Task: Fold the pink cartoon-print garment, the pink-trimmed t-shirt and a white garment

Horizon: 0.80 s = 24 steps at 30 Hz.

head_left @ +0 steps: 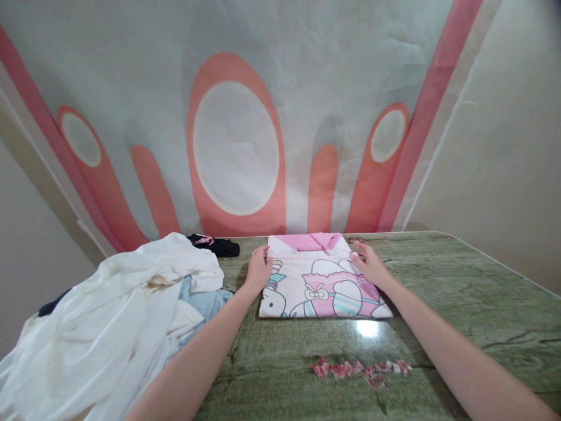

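A white and pink T-shirt [324, 289] with a cartoon print lies folded into a wide rectangle on the table. Its pink neck part shows at the far side, beyond a straight folded edge. At the left end of that edge is my left hand [260, 270], fingers closed on the cloth's corner. My right hand [371, 268] grips the opposite end the same way, thumb and fingers together at the edge. Both forearms reach in from the near side, one on each side of the shirt.
A loose heap of white clothes [109, 321] covers the table's left side, with a light blue garment [204, 301] under it. Behind it lies a small black cloth item [223, 247]. The wood-patterned table [473, 292] meets a wall with a printed backdrop [302, 70].
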Tool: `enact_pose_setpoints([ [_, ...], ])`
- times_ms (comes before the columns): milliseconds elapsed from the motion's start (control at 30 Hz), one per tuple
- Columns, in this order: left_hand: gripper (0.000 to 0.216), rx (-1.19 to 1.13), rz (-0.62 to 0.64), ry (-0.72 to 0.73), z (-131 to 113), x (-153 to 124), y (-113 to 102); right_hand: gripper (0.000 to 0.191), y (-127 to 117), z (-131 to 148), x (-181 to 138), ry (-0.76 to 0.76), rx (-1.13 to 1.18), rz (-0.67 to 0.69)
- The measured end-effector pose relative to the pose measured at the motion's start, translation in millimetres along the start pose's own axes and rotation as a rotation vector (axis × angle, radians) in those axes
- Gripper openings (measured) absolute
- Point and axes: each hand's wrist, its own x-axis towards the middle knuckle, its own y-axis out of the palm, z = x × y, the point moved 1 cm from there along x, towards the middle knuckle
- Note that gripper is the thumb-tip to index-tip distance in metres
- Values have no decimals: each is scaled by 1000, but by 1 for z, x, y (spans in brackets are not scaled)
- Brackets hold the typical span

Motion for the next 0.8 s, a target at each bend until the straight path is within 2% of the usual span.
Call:
enact_pose_setpoints([
  [33, 38, 31, 17, 45, -7, -3, -2, 54, -1, 0, -1, 14, 14, 4],
  [100, 40, 113, 145, 190, -28, -13, -2, 58, -4, 2, -4, 74, 68, 13],
  [233, 41, 216, 690, 544, -81, -48, 7, 59, -11, 12, -11, 205, 167, 40],
  [300, 43, 262, 843, 669, -104, -68, 13, 57, -16, 18, -17, 226, 159, 58],
  [333, 45, 284, 882, 709, -112, -76, 15, 57, -20, 21, -20, 237, 155, 74],
  [400, 50, 323, 931, 761, -122, -90, 21, 56, -28, 26, -31, 251, 144, 121],
  [500, 57, 363, 949, 783, -122, -102, 28, 56, -43, 31, -54, 244, 132, 209],
  [667, 62, 399, 937, 770, -122, -104, 33, 56, -65, 39, -96, 214, 171, 331],
  [800, 62, 387, 920, 775, -131, -104, 42, 57, -73, 43, -113, 132, 169, 415],
])
